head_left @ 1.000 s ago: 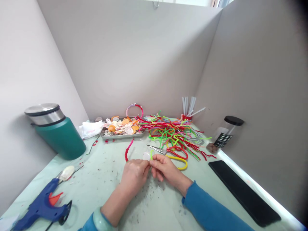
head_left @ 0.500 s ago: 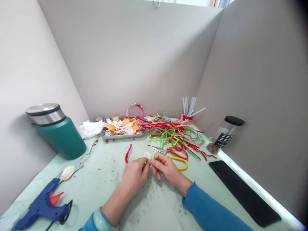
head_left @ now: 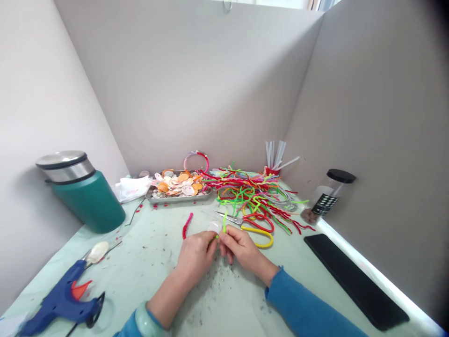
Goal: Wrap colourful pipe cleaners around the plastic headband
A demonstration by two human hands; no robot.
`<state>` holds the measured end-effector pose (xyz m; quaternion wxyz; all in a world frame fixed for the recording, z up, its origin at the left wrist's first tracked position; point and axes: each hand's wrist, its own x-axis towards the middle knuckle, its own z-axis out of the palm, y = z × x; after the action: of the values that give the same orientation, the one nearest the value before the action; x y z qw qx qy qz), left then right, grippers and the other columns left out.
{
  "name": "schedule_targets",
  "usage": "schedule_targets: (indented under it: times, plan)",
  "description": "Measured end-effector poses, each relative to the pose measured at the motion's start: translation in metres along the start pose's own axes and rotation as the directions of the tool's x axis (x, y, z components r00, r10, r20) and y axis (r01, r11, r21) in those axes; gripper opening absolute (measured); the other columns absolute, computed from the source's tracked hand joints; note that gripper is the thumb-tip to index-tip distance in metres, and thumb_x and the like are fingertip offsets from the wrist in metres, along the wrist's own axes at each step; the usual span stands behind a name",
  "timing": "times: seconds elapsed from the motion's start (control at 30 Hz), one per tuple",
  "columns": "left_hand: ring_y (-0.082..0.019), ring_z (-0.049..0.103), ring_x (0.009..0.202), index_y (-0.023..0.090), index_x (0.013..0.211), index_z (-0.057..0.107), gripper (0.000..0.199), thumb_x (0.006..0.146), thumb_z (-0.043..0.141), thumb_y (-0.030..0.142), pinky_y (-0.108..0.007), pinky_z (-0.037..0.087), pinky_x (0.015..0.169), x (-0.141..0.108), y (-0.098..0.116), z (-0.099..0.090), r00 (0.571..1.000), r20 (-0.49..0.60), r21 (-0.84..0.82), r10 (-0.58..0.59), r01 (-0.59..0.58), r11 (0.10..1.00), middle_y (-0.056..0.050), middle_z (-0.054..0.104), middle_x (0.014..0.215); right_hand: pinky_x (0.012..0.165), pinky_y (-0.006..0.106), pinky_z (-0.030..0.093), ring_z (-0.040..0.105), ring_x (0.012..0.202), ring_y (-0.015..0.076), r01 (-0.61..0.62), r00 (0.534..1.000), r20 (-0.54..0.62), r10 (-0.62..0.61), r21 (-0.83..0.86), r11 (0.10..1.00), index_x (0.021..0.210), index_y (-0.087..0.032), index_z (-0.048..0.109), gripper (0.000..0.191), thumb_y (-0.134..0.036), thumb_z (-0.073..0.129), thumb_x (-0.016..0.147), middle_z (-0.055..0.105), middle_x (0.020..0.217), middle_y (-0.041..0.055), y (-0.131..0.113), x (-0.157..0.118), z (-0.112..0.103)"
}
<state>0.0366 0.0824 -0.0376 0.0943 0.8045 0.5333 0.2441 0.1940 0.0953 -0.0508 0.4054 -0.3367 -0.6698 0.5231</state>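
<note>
Between my fingertips, above the middle of the table, is a short bright green pipe cleaner. My left hand pinches it from the left, its fingers curled and partly hidden. My right hand pinches it between thumb and forefinger, with a free end sticking up. A round, clear-whitish disc shows just beyond the fingertips; I cannot tell whether it is held or lying there. Left of it rests a short magenta-red pipe cleaner. Scissors with red and yellow handles lie just behind my right hand.
At the back stand a metal tray of shell-like pieces, a pink-red ring and a heap of pipe cleaners. A green bottle and blue glue gun are left; a jar and black slab sit right.
The green pipe cleaner's free end stands slightly higher and farther right. Both hands stay in nearly the same place, with only a small shift of the fingers.
</note>
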Motion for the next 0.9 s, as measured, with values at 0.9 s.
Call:
schedule_targets:
  times: [0.9]
  plan:
    - [-0.011, 0.044, 0.052, 0.019, 0.071, 0.052, 0.020, 0.084, 0.041, 0.028, -0.024, 0.033, 0.050, 0.002, -0.001, -0.003, 0.989, -0.121, -0.177, -0.090, 0.067, 0.982, 0.004, 0.049, 0.057, 0.038, 0.019, 0.033, 0.044, 0.039, 0.0061, -0.063, 0.993, -0.100, 0.068, 0.050, 0.997, 0.074, -0.017, 0.051, 0.024, -0.040, 0.056, 0.081, 0.061, 0.063, -0.0018, 0.005, 0.007, -0.002]
